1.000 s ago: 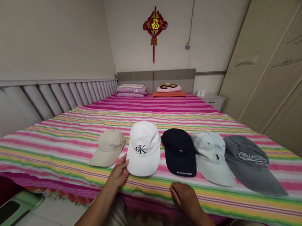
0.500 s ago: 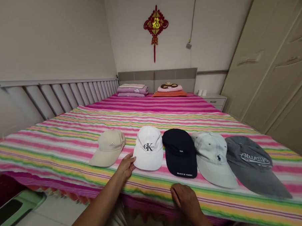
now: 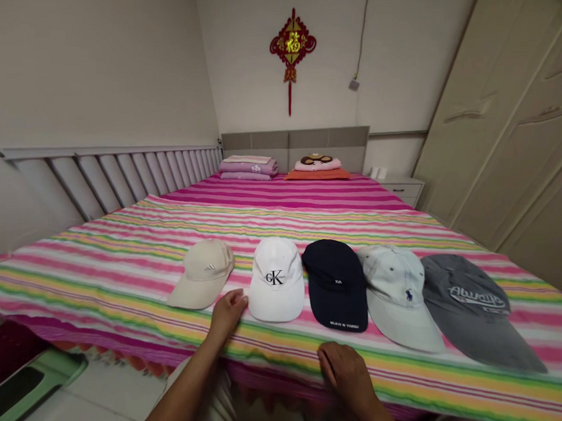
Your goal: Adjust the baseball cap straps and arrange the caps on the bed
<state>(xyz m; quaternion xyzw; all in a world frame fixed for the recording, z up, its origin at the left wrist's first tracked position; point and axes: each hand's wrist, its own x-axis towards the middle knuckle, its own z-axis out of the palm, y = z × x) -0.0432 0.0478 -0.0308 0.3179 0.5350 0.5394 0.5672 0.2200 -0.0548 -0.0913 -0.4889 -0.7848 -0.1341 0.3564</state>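
My left hand (image 3: 227, 313) is just off the left side of a white cap (image 3: 276, 300) with dark "CK" lettering, its fingers loosely extended and holding nothing. To that hand's left lies a beige cap (image 3: 203, 270), brim angled toward the lower left. My right hand (image 3: 346, 366) rests curled closed at the bed's near edge, below a navy cap (image 3: 337, 295) with small white lettering. Farther right come a pale blue cap (image 3: 399, 292) with a small dark emblem and a dark grey cap (image 3: 476, 307) with white script, the latter two overlapping slightly.
A striped cloth (image 3: 124, 254) covers the near part of the bed. Folded purple bedding (image 3: 246, 168) and a pink stack (image 3: 317, 165) sit by the headboard (image 3: 254, 140). A green stool (image 3: 50, 376) stands on the floor at left. White rails (image 3: 121, 174) line the left side.
My left hand has let go of the white cap's brim and drawn slightly left. The white cap lies a little lower. My right hand has stayed in place.
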